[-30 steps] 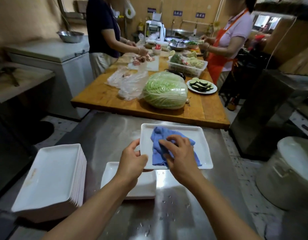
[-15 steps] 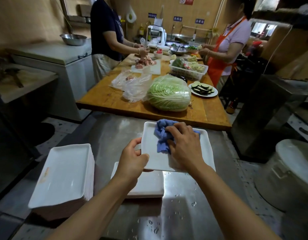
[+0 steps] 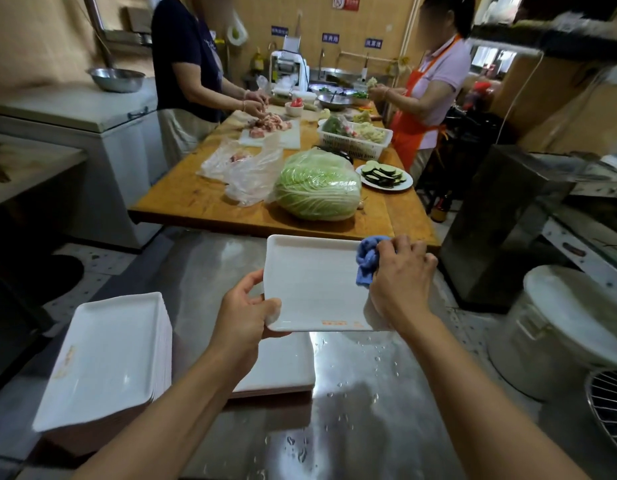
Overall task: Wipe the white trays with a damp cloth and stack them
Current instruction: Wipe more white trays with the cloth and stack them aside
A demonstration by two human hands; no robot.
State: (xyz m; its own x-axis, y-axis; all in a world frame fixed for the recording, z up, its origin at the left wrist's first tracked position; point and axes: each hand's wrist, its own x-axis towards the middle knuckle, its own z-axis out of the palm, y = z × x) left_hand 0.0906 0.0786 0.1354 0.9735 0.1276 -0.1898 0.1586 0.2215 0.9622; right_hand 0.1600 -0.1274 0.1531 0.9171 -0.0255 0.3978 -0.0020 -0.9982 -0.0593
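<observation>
Gripping the near left corner of a white rectangular plastic tray (image 3: 317, 285), the left hand (image 3: 244, 313) has its thumb curled over the rim and its fingers underneath, so its grip is closed on the tray. That tray is held tilted above the wet stainless-steel worktop (image 3: 352, 393), not resting on it. Along the tray's right edge the right hand (image 3: 400, 275) has its grip closed round a bunched blue damp cloth (image 3: 367, 259), pressing it against the tray's far right corner. An orange mark runs along the tray's near rim.

Directly below the held tray, a low pile of white rectangular trays (image 3: 279, 368) lies flat on the worktop, partly hidden by the left forearm. Left of the held tray, at the worktop's left edge, stands a much taller stack of white rectangular trays (image 3: 106, 358). Water drops dot the steel just near of the held tray.

Beyond the held tray is a wooden table (image 3: 196, 202) carrying a large green napa cabbage (image 3: 317, 188), crumpled clear plastic bags (image 3: 244, 171), a white round plate of sliced aubergine (image 3: 383, 174) and a white slotted basket of vegetables (image 3: 355, 136). Two people stand at that table's far end, one in a dark top (image 3: 185, 60) on its left, one in an orange apron (image 3: 414, 109) on its right. Right of the held tray, on the floor, sits a large white lidded bucket (image 3: 559, 327).
</observation>
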